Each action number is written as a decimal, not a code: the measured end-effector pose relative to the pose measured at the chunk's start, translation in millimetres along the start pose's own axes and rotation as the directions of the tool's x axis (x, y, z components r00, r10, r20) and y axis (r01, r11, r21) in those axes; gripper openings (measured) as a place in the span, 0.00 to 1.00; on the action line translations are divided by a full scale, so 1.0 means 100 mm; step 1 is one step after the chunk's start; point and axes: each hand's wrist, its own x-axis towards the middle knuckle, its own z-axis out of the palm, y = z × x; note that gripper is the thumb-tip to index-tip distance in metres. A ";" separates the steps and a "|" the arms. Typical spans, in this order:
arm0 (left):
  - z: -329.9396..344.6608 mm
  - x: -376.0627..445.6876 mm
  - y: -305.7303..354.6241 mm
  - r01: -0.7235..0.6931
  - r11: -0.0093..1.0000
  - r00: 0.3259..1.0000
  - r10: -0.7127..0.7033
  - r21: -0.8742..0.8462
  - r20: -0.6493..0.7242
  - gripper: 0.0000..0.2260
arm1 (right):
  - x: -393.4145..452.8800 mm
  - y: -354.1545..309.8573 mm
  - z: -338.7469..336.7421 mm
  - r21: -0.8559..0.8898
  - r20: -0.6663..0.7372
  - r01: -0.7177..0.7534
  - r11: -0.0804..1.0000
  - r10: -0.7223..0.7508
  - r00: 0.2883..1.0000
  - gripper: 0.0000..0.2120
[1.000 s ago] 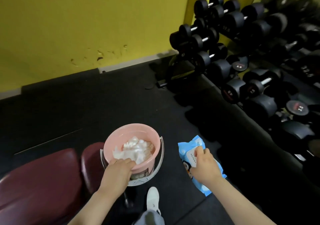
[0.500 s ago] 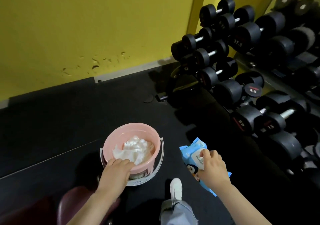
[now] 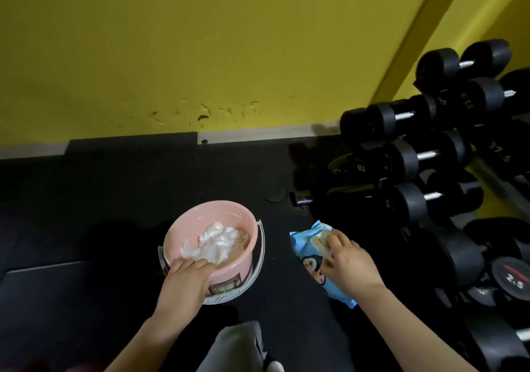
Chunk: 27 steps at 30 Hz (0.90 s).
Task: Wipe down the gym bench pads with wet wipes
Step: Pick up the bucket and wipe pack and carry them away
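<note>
A pink bucket (image 3: 238, 219) with a white handle hangs above the black floor, and crumpled white wipes (image 3: 212, 241) lie inside it. My left hand (image 3: 185, 281) grips the bucket's near rim, fingers curled over the edge. To the right, my right hand (image 3: 350, 262) holds a blue wet-wipe pack (image 3: 308, 249) with a penguin print, fingers on its white flap. A sliver of the dark red bench pad (image 3: 37, 367) shows at the bottom left edge.
A rack of black dumbbells (image 3: 430, 159) fills the right side, close to the wipe pack. A yellow wall (image 3: 200, 41) with a pale skirting runs behind. Black rubber floor (image 3: 86, 214) spreads left of the bucket. My leg and shoe (image 3: 243, 348) show at the bottom.
The view has swung up and left, so the red bench pads have slid almost out of the frame. Both hands keep their hold on the bucket and the wipe pack.
</note>
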 end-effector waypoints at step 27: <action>-1.09 5.31 -2.01 0.120 0.993 0.992 -0.121 -0.018 -0.028 0.17 | 6.17 -0.46 -0.63 0.179 -0.064 0.073 0.981 -0.063 0.996 0.12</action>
